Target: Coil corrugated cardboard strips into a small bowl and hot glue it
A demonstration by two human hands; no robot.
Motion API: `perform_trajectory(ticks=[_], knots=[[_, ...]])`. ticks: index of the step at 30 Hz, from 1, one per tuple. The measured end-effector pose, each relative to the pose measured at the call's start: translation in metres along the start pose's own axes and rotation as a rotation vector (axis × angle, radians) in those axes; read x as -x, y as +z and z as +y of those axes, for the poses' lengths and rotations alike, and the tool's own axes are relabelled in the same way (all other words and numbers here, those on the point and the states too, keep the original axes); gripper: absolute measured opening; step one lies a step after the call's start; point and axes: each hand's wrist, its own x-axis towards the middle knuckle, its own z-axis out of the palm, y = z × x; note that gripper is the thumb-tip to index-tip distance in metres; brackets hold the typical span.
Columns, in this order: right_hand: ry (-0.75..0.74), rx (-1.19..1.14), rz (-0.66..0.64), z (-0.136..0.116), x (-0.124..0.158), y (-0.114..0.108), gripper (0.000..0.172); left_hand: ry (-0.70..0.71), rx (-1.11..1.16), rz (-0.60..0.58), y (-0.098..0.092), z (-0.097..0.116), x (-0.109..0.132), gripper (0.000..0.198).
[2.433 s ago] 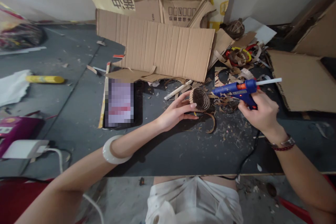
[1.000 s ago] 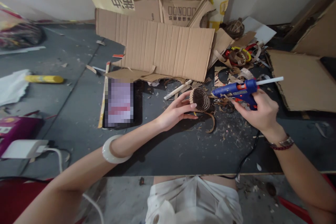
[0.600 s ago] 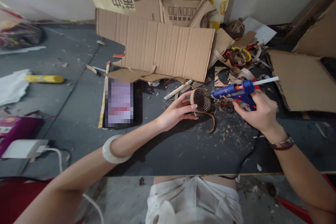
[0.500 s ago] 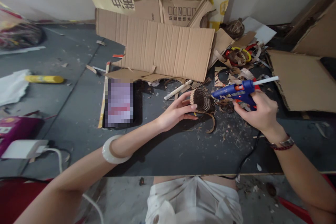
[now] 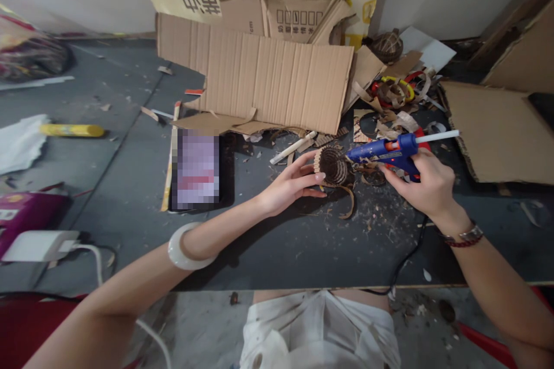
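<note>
Blue plastic stands out against a dark, dust-flecked table [image 5: 277, 253]: a hot glue gun [image 5: 381, 153] sits in the person's right hand [image 5: 426, 184], with a white glue stick [image 5: 437, 136] jutting from its rear and a small red light glowing on its body. The right fingers [image 5: 426, 170] wrap around the grip, though the trigger is hidden, so I cannot tell whether it is being squeezed. This grip holds the gun level, its nozzle pointing left and just beside a small coiled cardboard piece [image 5: 332, 166], which stands near the middle of the table; I cannot tell whether the two touch. The left hand [image 5: 289, 184] steadies the coil from the opposite side, its fingers [image 5: 308, 168] slightly spread and curved against the rolled edge, so the piece is braced facing the nozzle. A curled cardboard strip [image 5: 350, 202] lies against the coil's base. A white bangle [image 5: 184, 248] circles the left forearm, and a wristwatch [image 5: 465, 236] sits on the right wrist. The gun's black cord [image 5: 409, 256] runs down across the table and over its near edge. Behind the hands, a large corrugated cardboard sheet [image 5: 259, 75] leans up from the table, with cut scraps [image 5: 392, 95] heaped to its right.
</note>
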Motion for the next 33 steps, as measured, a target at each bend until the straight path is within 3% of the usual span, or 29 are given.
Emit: perform_trajectory(ticks=[33], knots=[[0.025, -0.041, -0.078, -0.0013, 0.0036, 0.0011, 0.035, 0.004, -0.008, -0.008, -0.0002, -0.0008, -0.0001, 0.053]])
